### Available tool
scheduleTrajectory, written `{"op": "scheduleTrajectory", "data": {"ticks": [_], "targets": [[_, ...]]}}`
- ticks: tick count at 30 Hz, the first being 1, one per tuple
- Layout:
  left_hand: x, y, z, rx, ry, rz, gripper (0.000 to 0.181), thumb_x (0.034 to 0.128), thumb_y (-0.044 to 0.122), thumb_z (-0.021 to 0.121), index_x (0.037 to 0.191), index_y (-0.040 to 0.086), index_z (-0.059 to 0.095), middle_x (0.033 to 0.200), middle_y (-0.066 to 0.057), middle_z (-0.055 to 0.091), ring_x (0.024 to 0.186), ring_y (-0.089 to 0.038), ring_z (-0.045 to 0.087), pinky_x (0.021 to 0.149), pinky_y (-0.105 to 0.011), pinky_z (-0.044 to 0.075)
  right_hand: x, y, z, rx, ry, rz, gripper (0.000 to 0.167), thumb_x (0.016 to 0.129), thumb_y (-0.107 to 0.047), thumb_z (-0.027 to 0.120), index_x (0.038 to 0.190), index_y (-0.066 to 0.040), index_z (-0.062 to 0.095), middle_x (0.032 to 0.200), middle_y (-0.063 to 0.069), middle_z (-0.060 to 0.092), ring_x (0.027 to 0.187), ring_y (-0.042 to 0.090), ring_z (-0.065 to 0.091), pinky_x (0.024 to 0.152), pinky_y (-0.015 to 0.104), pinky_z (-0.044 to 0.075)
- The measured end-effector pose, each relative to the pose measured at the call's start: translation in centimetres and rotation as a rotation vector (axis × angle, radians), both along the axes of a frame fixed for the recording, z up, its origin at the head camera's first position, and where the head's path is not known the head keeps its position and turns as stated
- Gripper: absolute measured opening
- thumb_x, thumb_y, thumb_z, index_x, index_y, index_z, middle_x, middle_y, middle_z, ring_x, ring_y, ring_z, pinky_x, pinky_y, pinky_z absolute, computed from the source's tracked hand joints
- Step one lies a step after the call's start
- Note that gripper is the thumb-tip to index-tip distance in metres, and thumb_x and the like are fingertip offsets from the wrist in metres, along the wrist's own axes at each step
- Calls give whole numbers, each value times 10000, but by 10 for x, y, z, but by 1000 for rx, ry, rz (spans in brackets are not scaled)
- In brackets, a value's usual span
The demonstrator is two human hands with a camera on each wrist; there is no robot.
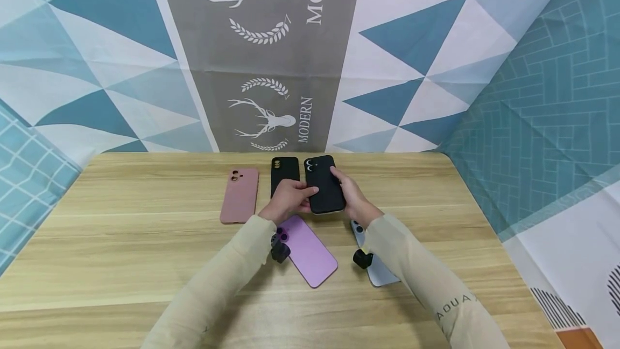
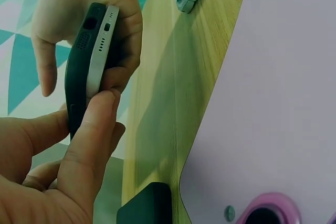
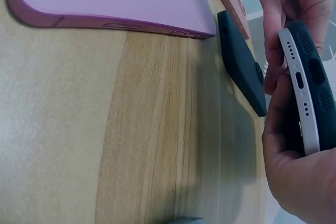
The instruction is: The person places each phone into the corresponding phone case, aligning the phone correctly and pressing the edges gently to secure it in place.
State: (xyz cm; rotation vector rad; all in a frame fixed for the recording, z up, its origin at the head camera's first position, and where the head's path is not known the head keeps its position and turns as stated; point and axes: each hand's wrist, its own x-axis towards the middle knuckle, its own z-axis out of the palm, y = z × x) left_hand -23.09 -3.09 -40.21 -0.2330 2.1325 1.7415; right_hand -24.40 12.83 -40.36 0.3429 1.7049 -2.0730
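A phone with a silver edge (image 2: 100,51) sits against a black phone case (image 1: 325,183), held up over the far part of the table. At the bottom end, a gap shows between the phone's edge (image 3: 298,85) and the case (image 3: 320,80). My left hand (image 1: 289,196) pinches the left side near the lower corner, thumb on the case's back. On the opposite side, my right hand (image 1: 354,196) grips the phone and case, with its thumb along the case's edge and fingers curled under the screen side. The screen is mostly hidden.
Behind my left hand lies another black phone case (image 1: 284,170), and a pink case (image 1: 240,196) is left of it. Nearer me are a purple phone (image 1: 311,255) and a light blue phone (image 1: 381,272), partly under my right forearm. A patterned cloth (image 1: 271,58) hangs behind the table.
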Motion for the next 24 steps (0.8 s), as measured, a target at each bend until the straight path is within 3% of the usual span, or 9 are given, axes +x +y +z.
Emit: {"op": "scheduleTrajectory", "data": {"ticks": [9, 18, 24], "targets": [[-1, 1, -2, -32, 28, -7, 348, 877, 200, 665, 1164, 7, 626, 737, -82, 630, 558, -124, 605, 619, -322, 600, -1, 1, -5, 32, 11, 7, 508, 971, -410, 418, 1332, -55, 449, 976, -8, 578, 801, 83, 594, 712, 193, 507], [1, -1, 0, 99, 1, -39, 328, 892, 230, 646, 1103, -19, 620, 853, -124, 651, 631, -147, 650, 655, -321, 604, -2, 6, -1, 135, 26, 11, 459, 964, -299, 455, 1335, -28, 457, 1231, 82, 542, 935, 115, 557, 804, 199, 469], [-1, -15, 6, 171, 6, -37, 486, 932, 374, 562, 1175, -47, 576, 1085, -233, 642, 750, -214, 689, 764, -385, 592, -4, 12, 7, 154, 34, 37, 491, 954, -300, 475, 1344, -5, 435, 1106, 62, 565, 845, 108, 583, 750, 204, 496]]}}
